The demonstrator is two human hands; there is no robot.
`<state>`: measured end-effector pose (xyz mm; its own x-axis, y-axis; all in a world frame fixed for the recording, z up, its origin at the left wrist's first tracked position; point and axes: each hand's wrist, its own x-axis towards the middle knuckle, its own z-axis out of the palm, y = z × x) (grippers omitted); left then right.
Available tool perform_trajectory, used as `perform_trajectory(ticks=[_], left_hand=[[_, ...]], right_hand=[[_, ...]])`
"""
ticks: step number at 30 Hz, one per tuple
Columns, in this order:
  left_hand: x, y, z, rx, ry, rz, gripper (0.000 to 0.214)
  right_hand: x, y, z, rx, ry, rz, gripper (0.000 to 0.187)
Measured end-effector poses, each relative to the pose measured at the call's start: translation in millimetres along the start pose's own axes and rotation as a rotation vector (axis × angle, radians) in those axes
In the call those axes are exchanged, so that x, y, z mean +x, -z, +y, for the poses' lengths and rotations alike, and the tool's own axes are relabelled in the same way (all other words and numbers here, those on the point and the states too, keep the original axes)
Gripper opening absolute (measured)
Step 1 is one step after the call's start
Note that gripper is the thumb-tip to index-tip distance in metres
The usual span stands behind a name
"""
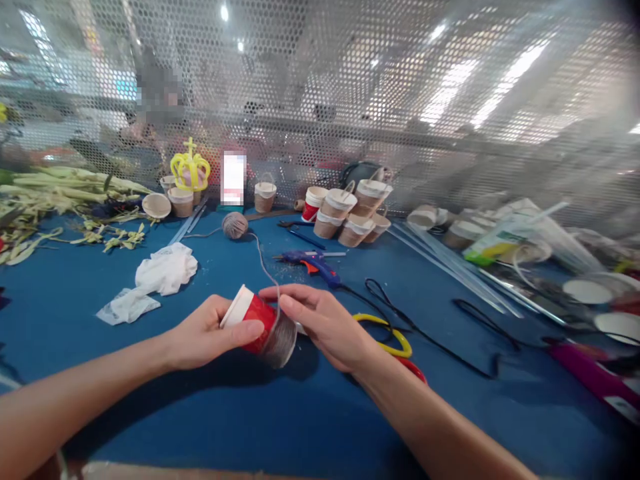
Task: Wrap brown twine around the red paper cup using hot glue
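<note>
A red and white paper cup (259,312) is held in the left hand (203,337), tilted with its white rim up and to the left, its lower part wrapped in grey yarn (284,341). The left fingers are curled around the cup, the thumb pressed across its red side. The right hand (327,327) is at the wound end, half closed, its thumb and fingertips beside a thin grey strand (260,253) — whether they pinch it or only touch it, I cannot tell. The strand runs from beside the right fingertips to a round ball of grey yarn (235,225) beyond both hands.

Just beyond the right hand lies a blue glue gun with an orange trigger (320,267). To that hand's right, partly behind the wrist, are a yellow plastic loop handle (403,341) and a red loop handle (414,369). Crumpled white cloth-like material (167,270) lies beyond the left hand. Farther beyond the right hand, brown and white cups with looped handles (340,203) are piled together; a yellow crown-shaped ornament (190,170) is well beyond the left hand. Everything rests on a blue tabletop (225,420) — a perforated metal screen (325,67) stands behind.
</note>
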<state>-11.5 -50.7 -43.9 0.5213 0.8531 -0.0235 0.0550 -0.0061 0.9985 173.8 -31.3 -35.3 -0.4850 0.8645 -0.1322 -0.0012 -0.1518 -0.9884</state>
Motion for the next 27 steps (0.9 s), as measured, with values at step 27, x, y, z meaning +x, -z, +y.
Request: perform_trajectory(ticks=[27], left_hand=[[4.3, -4.2, -5.1, -0.101, 0.137, 0.185, 0.038]], right_hand=[[52.0, 23.4, -40.6, -1.063, 0.274, 0.373, 0.027]])
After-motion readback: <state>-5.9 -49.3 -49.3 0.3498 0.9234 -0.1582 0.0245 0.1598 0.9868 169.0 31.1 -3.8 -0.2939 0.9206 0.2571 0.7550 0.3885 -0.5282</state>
